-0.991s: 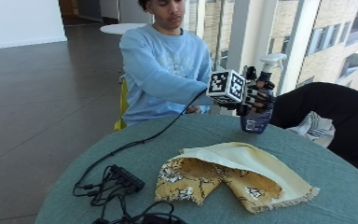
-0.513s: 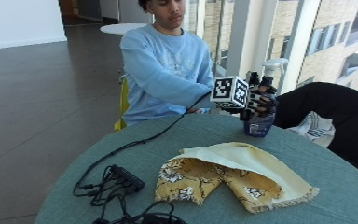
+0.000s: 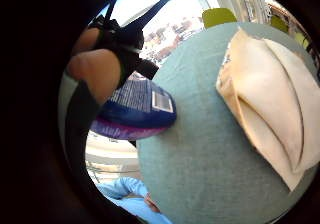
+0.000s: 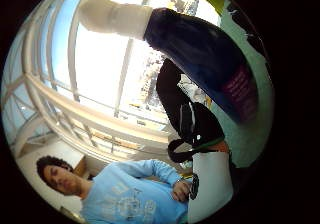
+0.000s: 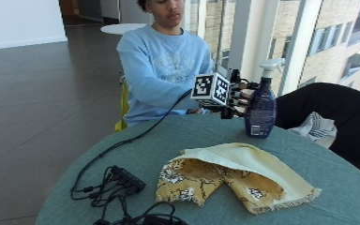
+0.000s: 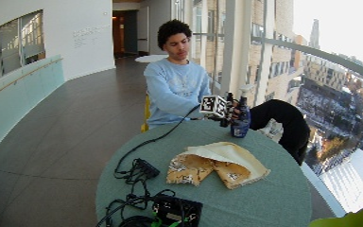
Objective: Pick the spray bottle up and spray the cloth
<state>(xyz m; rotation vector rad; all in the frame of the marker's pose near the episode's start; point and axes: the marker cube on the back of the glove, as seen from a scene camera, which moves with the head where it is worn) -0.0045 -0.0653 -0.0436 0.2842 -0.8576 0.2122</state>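
Observation:
A dark blue spray bottle (image 5: 260,112) with a white trigger head stands upright near the far edge of the round green table (image 5: 161,140). My gloved right hand (image 5: 241,96) is at its left side, level with the neck, fingers curled round it. In the little finger side palm view a finger (image 3: 95,76) wraps across the bottle's label (image 3: 137,109). The thumb side palm view has the bottle (image 4: 200,49) close to the palm. A cream and yellow patterned cloth (image 5: 236,176) lies folded in the middle of the table, in front of the bottle.
Black cables and a plug strip (image 5: 114,185) lie on the table's left side, with a black box (image 6: 175,210) at the near edge. A black jacket (image 5: 336,108) hangs over a chair to the right, behind the table. The person sits behind the bottle.
My hand has shifted a little to the left, so the whole bottle and its trigger head now show. The bottle stays in about the same spot.

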